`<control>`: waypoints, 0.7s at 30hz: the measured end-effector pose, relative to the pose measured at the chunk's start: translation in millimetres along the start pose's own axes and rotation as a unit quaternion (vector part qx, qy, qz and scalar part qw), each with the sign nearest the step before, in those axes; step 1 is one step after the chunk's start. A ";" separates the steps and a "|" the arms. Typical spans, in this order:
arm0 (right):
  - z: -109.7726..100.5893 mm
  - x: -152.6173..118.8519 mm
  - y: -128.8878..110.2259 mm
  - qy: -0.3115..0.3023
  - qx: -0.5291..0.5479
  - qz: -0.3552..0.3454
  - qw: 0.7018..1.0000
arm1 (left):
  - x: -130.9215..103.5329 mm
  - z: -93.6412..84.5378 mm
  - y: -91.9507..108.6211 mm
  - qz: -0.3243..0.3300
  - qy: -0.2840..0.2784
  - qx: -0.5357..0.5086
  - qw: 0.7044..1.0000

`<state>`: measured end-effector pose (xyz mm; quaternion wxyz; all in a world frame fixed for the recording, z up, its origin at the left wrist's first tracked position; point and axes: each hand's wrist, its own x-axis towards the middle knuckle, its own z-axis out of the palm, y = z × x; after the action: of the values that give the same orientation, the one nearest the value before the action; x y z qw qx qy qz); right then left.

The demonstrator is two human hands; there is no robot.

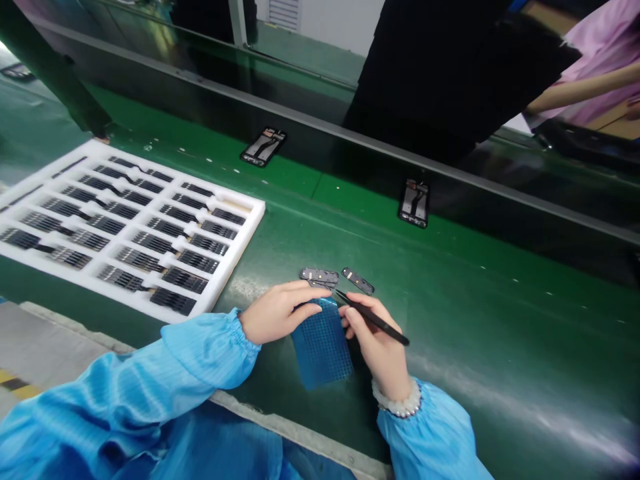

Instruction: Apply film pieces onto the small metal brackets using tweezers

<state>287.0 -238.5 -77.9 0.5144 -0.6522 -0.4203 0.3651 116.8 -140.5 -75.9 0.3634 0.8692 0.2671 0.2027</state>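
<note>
Black tweezers (377, 321) are held in my right hand (376, 337), their tips pointing up and left near the top of a blue perforated sheet (324, 347). My left hand (283, 310) lies with fingers stretched towards the right, over the sheet's upper left corner. Its fingertips are beside a small dark part (319, 275) on the green bench. Another small dark part (358, 281) lies slanted just above my right hand. Whether the tweezer tips grip anything is too small to tell.
On the left, a white foam tray (220, 293) holds rows of dark flat parts. Two phone frames (263, 147) (415, 203) lie on the green strip beyond the bench. A metal rail (320, 130) runs behind them. At the upper right is a person in pink (600, 60).
</note>
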 end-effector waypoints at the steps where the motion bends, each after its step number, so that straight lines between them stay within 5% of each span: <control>1: 1.6 -1.0 1.1 0.002 -0.012 -0.002 1.000 | -0.1 -0.3 0.3 0.000 -0.001 -0.002 1.000; 10: 7.1 -9.8 2.9 -0.010 -0.070 -0.094 0.993 | 1.8 -2.8 1.5 -0.019 0.002 -0.009 1.000; 16: -8.5 -3.3 -5.8 0.055 0.027 -0.051 0.997 | 3.5 -2.9 -0.4 -0.010 -0.008 -0.010 1.000; 21: -12.6 -1.9 -11.3 -0.010 0.071 0.003 0.997 | 3.0 -3.0 -2.9 0.001 -0.016 0.018 1.000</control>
<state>295.8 -243.5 -64.2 0.5542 -0.6115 -0.3962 0.4024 116.6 -135.3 -75.6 0.3517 0.8790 0.2638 0.1846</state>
